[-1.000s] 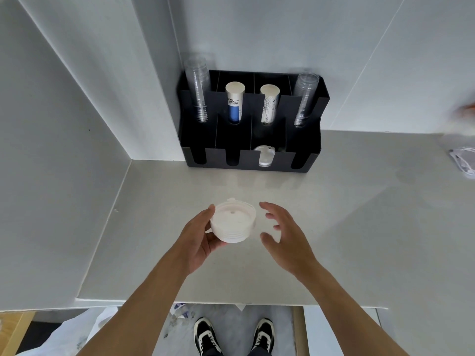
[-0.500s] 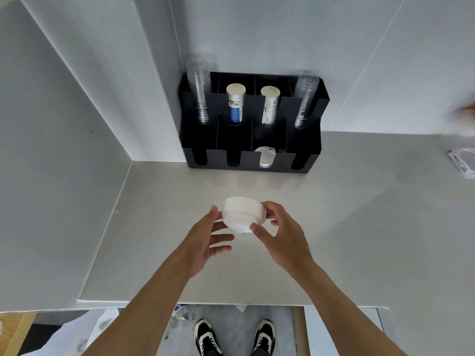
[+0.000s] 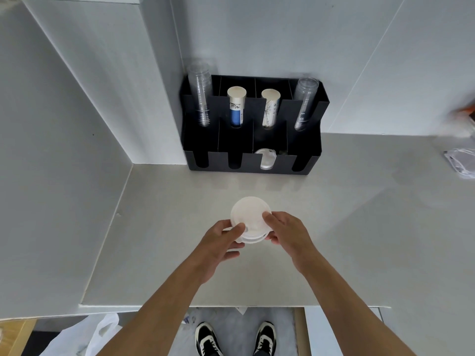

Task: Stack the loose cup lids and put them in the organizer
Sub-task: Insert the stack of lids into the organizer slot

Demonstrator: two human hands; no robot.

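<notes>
A stack of white cup lids (image 3: 249,218) is held above the grey counter (image 3: 347,227), tilted so its flat underside faces me. My left hand (image 3: 221,242) grips its left side and my right hand (image 3: 288,231) grips its right side. The black organizer (image 3: 253,129) stands against the back wall. Its front row has four slots; the third from the left holds white lids (image 3: 267,160), the others look dark and empty. The back row holds clear cups (image 3: 201,96) and paper cups (image 3: 236,106).
White walls close in the counter at the left and back. Some clear plastic items (image 3: 461,163) lie at the far right edge. The counter's front edge runs just under my forearms, with the floor and my shoes (image 3: 236,339) below.
The lid stack passed from my left hand alone to both hands, and was turned over and lifted slightly toward the organizer.
</notes>
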